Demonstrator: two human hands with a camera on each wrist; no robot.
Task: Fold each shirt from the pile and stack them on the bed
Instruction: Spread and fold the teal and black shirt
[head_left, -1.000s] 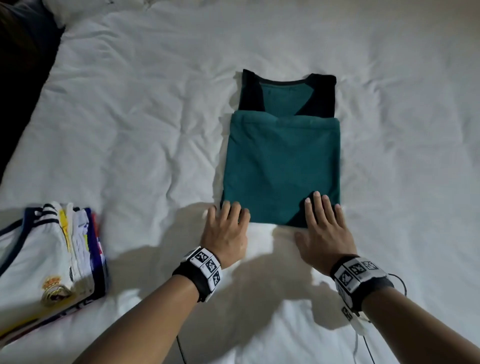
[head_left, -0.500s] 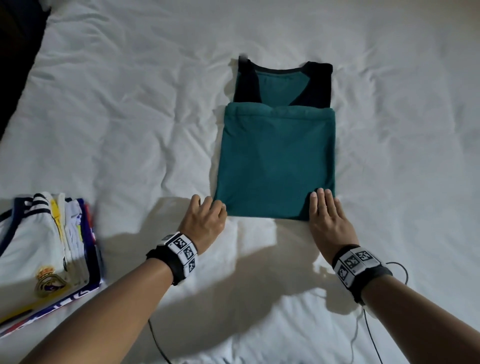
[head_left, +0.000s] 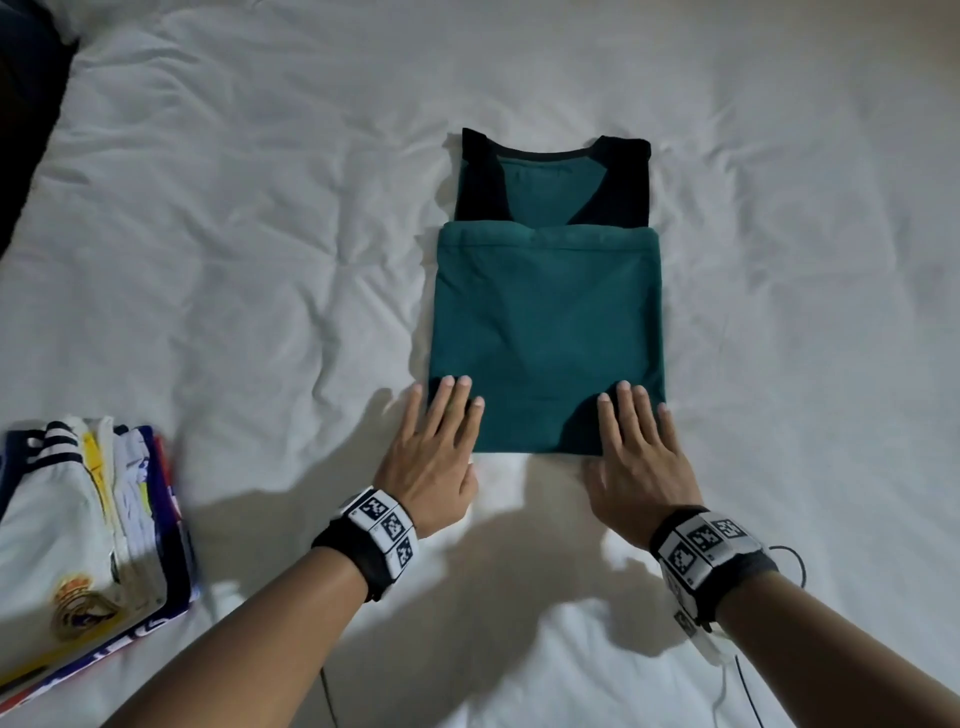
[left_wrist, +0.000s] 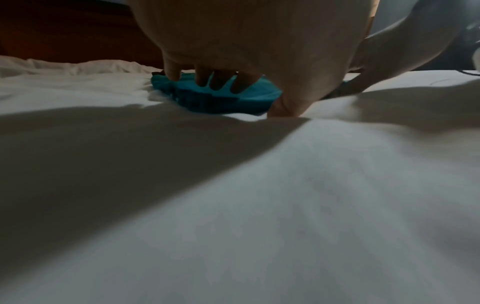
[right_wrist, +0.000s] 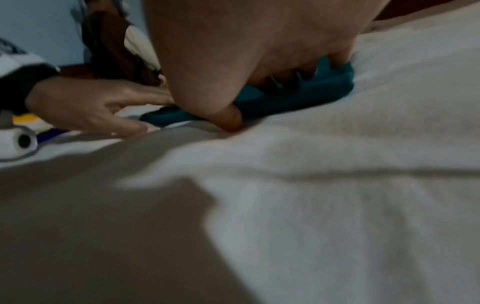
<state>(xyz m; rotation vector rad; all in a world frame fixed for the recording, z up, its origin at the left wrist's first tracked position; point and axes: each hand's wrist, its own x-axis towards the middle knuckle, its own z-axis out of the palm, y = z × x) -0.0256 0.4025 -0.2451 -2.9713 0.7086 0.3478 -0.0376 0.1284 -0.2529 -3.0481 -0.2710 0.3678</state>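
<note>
A teal shirt (head_left: 545, 322) with black shoulder panels lies half-folded in the middle of the white bed (head_left: 234, 234), its lower part turned up over the chest. My left hand (head_left: 434, 447) lies flat on its near left corner, fingers straight. On the near right corner my right hand (head_left: 636, 447) lies flat too. In the left wrist view the fingers (left_wrist: 202, 79) press the teal shirt (left_wrist: 249, 98), thumb on the sheet. The right wrist view shows the same at the teal shirt (right_wrist: 298, 98), thumb tip at its edge.
A stack of folded shirts (head_left: 78, 530), white with a crest on top, sits at the near left of the bed. A dark mass (head_left: 26, 104) lies at the far left edge. White sheet spreads right of and beyond the teal shirt.
My left hand has moved right, from the sheet beside the shirt onto its near left corner. The right hand stays at the near right corner.
</note>
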